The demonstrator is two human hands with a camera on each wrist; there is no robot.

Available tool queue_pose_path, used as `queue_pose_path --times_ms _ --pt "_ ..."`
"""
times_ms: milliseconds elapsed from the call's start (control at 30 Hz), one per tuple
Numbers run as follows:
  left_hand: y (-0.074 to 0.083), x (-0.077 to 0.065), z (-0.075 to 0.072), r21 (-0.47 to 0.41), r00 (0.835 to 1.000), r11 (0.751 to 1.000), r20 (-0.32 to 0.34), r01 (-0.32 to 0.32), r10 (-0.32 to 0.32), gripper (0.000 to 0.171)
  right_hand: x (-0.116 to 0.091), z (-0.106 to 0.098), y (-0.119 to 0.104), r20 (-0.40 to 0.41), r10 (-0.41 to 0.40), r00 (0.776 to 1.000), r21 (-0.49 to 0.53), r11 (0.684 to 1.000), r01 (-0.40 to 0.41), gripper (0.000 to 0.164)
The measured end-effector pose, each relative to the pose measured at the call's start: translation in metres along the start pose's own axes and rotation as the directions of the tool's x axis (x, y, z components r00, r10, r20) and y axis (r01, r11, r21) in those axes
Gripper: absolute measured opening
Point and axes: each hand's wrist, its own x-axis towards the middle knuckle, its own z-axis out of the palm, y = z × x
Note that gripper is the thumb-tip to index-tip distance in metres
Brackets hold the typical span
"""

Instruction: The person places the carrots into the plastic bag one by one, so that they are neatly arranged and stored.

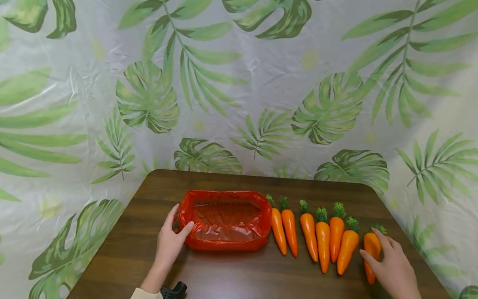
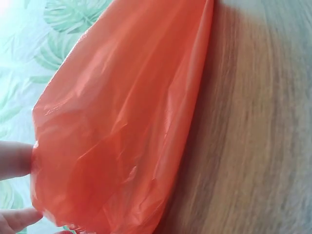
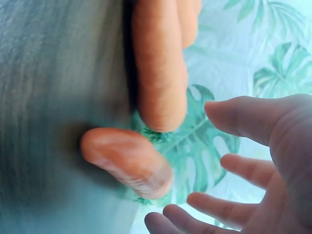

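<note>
A red plastic bag (image 1: 228, 245) stands with its mouth spread wide on the left part of the table. At its left end my left hand (image 1: 172, 234) holds the rim, thumb over the edge and fingers along the outer side. In the left wrist view, fingertips (image 2: 17, 161) meet the edge of the bag (image 2: 117, 122). My right hand (image 1: 396, 261) is at the rightmost carrot (image 1: 372, 249), thumb and fingers spread on either side. The right wrist view shows a gap between those fingers (image 3: 224, 207) and that carrot (image 3: 129, 163).
Several smooth orange carrots (image 1: 323, 245) with green tufts lie in a row between the bag and my right hand. The dark wooden table (image 1: 224, 274) ends at a leaf-patterned sheet (image 1: 261, 91) behind it. A black device (image 1: 174, 290) sits by my left wrist.
</note>
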Motion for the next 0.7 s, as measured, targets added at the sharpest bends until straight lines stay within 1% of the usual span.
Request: queue_pose_path --times_ms 167,267,367,467,700 --pt "0.0 -0.002 0.002 -0.034 1.0 0.999 0.003 -0.022 0.022 0.069 0.006 0.005 0.006 0.076 0.04 0.996 0.01 0.999 -0.041 0.097" --pt "0.001 -0.002 0.002 -0.058 1.0 0.998 0.003 -0.027 0.027 0.067 0.008 0.009 0.01 0.095 0.042 0.995 0.013 0.999 -0.043 0.097" --pt "0.002 -0.002 0.002 -0.081 1.0 0.996 -0.001 -0.029 0.029 0.067 0.009 0.012 0.014 0.087 0.043 0.995 0.014 0.999 -0.044 0.096" --pt "0.002 -0.002 0.002 -0.094 0.999 0.995 -0.007 -0.034 0.034 0.067 0.01 0.013 0.018 0.078 0.061 0.995 0.014 0.998 -0.062 0.096" --pt "0.001 -0.001 0.003 -0.088 1.0 0.996 -0.01 -0.028 0.027 0.068 0.014 0.017 0.027 0.077 0.098 0.992 0.008 0.995 -0.099 0.103"
